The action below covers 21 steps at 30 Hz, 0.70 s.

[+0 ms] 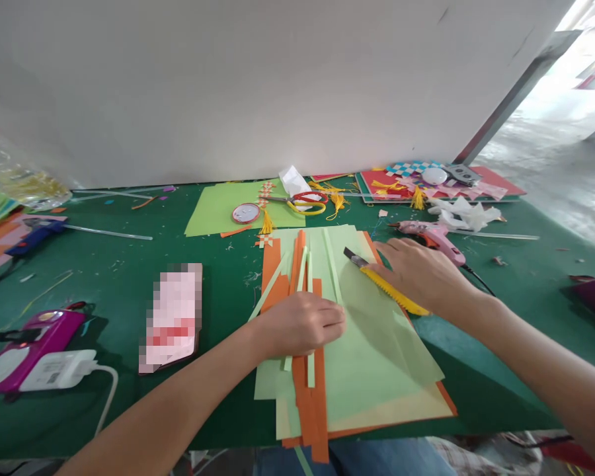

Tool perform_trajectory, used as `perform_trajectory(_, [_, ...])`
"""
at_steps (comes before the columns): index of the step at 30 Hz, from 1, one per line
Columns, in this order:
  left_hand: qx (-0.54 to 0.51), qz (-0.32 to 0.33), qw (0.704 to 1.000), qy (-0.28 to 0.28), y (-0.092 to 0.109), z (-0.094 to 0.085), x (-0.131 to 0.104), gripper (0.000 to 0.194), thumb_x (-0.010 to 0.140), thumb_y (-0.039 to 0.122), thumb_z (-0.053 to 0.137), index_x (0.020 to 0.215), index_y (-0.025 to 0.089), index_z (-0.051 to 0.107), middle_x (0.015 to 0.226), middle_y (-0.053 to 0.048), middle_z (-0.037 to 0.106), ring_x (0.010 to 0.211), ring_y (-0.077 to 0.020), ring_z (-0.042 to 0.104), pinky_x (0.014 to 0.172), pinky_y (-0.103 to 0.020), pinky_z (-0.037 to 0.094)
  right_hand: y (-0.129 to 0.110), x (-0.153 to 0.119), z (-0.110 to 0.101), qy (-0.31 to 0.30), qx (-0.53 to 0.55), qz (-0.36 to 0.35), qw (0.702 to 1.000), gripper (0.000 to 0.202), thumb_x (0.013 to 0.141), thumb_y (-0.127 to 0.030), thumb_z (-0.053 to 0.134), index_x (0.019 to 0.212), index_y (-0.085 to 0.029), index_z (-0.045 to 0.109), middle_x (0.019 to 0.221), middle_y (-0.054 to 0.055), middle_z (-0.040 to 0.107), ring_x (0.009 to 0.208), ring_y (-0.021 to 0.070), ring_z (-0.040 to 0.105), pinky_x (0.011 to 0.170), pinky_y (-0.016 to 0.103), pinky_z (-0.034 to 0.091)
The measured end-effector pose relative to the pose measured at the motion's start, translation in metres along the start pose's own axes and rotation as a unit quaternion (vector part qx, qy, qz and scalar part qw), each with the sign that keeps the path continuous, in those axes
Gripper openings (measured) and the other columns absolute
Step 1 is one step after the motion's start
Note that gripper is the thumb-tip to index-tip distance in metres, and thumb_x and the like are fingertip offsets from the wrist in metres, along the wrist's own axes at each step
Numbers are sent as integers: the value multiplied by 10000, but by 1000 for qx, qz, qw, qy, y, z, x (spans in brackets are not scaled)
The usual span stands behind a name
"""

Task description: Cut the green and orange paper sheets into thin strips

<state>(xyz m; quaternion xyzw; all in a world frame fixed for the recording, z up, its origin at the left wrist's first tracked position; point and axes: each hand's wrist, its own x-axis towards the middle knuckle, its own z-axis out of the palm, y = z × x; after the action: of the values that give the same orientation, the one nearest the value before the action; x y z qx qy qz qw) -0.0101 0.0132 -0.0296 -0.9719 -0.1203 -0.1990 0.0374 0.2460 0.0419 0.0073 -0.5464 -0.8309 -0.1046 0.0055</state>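
Observation:
Light green and orange paper sheets (pixel 377 370) lie stacked on the green table. Orange strips (pixel 319 423) and pale green strips (pixel 331 264) rest on their left part. My left hand (pixel 305 324) is closed over the strips, fingers curled down; what its fingertips grip is hidden. At the right side of the stack, my right hand (pixel 409 268) is beside a yellow utility knife (pixel 394 289), its fingers bent above the handle. The knife's dark blade points to the upper left over the paper. Whether the right fingers grip the handle is unclear.
A phone (pixel 173 317) and a purple power strip (pixel 34 350) lie left. Scissors (pixel 302 201), a round tin (pixel 246 212) and yellow tassels (pixel 337 200) are behind the stack. A pink glue gun (pixel 434 238) sits right. A grey wall (pixel 228 86) borders the back.

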Motion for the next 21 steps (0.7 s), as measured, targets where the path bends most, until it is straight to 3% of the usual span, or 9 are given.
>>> perform_trajectory(3, [-4, 17, 999, 27, -1, 0, 3, 209, 950, 114, 482, 953, 149, 688, 1006, -66, 735, 1015, -189, 667, 843, -318, 572, -8, -21, 11, -10, 18, -3, 1000, 384, 945, -414, 479, 1194, -135, 570, 910, 98, 643, 842, 249, 624, 572, 320, 435])
perform_trajectory(8, [29, -40, 997, 50, -6, 1, 4, 233, 940, 74, 464, 1004, 116, 685, 1034, -74, 738, 1041, -219, 671, 898, -373, 567, -17, -30, 26, 32, 37, 11, 999, 332, 960, -296, 438, 1234, -144, 551, 921, 78, 635, 835, 216, 623, 549, 295, 431])
perform_trajectory(12, [15, -63, 998, 19, -7, 2, 4, 271, 922, 50, 437, 1045, 106, 673, 1060, -102, 724, 1067, -224, 659, 944, -398, 551, -13, -40, 24, 51, 48, 5, 998, 354, 961, -277, 414, 1270, -157, 540, 902, 76, 615, 834, 215, 609, 517, 291, 428])
perform_trajectory(16, [-23, -95, 995, 13, -3, 1, 8, 222, 948, 122, 457, 988, 88, 672, 1030, -119, 710, 1122, -236, 624, 986, -395, 527, -7, -62, 18, 71, 83, -21, 994, 386, 979, -294, 371, 1307, -158, 523, 879, 80, 596, 835, 222, 597, 595, 320, 481])
perform_trajectory(21, [-76, -134, 988, 14, 0, 3, 11, 217, 977, 215, 470, 943, 120, 663, 1056, -104, 690, 1114, -220, 628, 953, -383, 543, 0, -92, 13, 47, 125, -71, 989, 402, 990, -274, 333, 1344, -175, 497, 939, 93, 590, 868, 225, 588, 684, 364, 513])
